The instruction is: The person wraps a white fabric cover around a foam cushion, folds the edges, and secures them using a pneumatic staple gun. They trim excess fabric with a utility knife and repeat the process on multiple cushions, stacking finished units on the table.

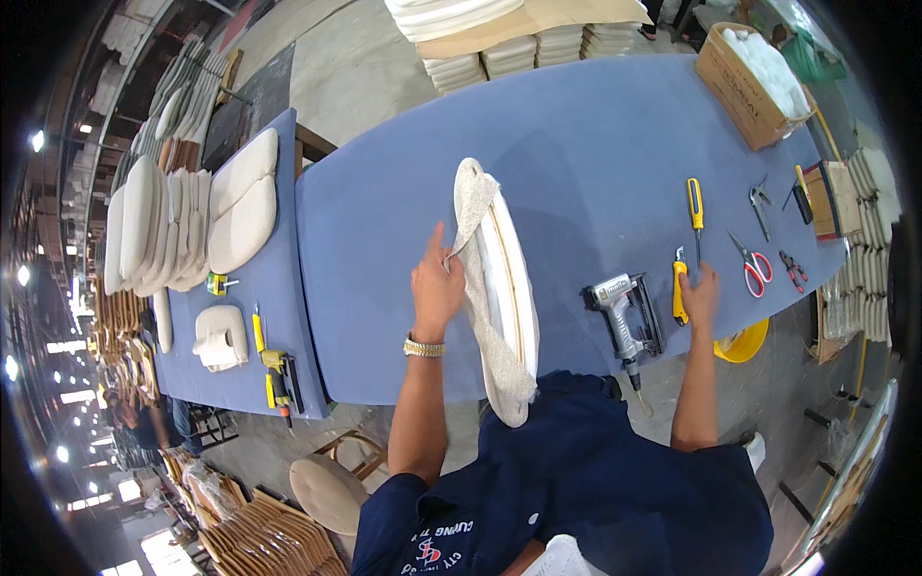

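Note:
A padded cushion (508, 278), with white padding and a wooden edge showing, stands on its side on the blue table before me. Its beige fabric cover (473, 197) hangs loose along the left side. My left hand (437, 291) pinches the fabric's edge, index finger stretched out; a gold watch (424, 348) is on that wrist. At the right, my right hand (702, 296) is beside a yellow utility knife (679, 288), fingers apart, close to the tip of a yellow-handled screwdriver (695, 204). Whether it touches the knife is unclear. A silver staple gun (622, 317) lies left of the knife.
Red-handled scissors (753, 274), small red pliers (793, 271) and metal pliers (760, 209) lie farther right. A cardboard box (754, 91) of white stuffing stands at the far right corner. The left table (254, 293) bears cushions, a tape measure (220, 284) and another staple gun (277, 370).

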{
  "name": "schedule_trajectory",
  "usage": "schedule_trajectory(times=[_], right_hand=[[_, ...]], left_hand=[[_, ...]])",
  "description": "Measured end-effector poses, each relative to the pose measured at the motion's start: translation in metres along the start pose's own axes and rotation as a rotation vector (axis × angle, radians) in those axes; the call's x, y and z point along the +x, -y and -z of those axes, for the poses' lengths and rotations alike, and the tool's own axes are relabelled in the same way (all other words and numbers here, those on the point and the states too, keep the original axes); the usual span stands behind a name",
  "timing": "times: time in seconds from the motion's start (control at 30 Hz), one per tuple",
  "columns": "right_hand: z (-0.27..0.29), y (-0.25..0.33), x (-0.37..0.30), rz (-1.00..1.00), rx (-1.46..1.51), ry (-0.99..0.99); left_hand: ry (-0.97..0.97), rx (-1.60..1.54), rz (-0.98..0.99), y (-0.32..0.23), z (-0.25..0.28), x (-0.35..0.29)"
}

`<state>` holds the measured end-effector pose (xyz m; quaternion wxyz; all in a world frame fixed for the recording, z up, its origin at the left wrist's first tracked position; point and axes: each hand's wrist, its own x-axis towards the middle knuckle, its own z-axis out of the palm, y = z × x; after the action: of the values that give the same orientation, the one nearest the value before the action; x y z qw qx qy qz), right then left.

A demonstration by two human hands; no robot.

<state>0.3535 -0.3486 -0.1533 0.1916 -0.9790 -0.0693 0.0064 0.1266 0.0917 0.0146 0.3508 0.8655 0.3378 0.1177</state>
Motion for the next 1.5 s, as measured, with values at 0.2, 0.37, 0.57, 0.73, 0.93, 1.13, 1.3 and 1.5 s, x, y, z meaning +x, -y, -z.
schedule_trajectory(times=[0.2, 0.37, 0.57, 0.73, 0.93, 1.13, 1.3, 1.5], right_hand=[[-0.012, -0.016, -0.012, -0.13, 0.08, 0.147], [-0.005, 0.009, 0.003, -0.124, 0.111, 0.248], [0.005, 0.064, 0.002, -0.065, 0.752, 0.178], [0.026, 0.192, -0.004, -0.175, 1.241, 0.56], [0.044, 0.32, 0.006, 0.185, 1.137, 0.783], [0.035, 0.353, 0.003, 0.315, 1.015, 0.815], [0.038, 0.36, 0.004, 0.37, 0.968, 0.714], [0.058, 0.379, 0.021, 0.474, 0.821, 0.707]], left_hand=[[-0.021, 0.206, -0.027, -0.03, -0.005, 0.037], [-0.186, 0.297, -0.338, -0.033, -0.036, 0.093], [-0.086, -0.453, 0.144, 0.004, -0.025, 0.094], [-0.19, -0.255, 0.063, 0.026, -0.005, 0.084], [-0.159, 0.115, -0.074, 0.011, 0.005, 0.079], [-0.302, 0.257, -0.241, -0.025, -0.004, 0.089], [-0.294, 0.086, -0.218, -0.012, -0.014, 0.098], [-0.303, 0.07, -0.256, -0.017, -0.027, 0.098]])
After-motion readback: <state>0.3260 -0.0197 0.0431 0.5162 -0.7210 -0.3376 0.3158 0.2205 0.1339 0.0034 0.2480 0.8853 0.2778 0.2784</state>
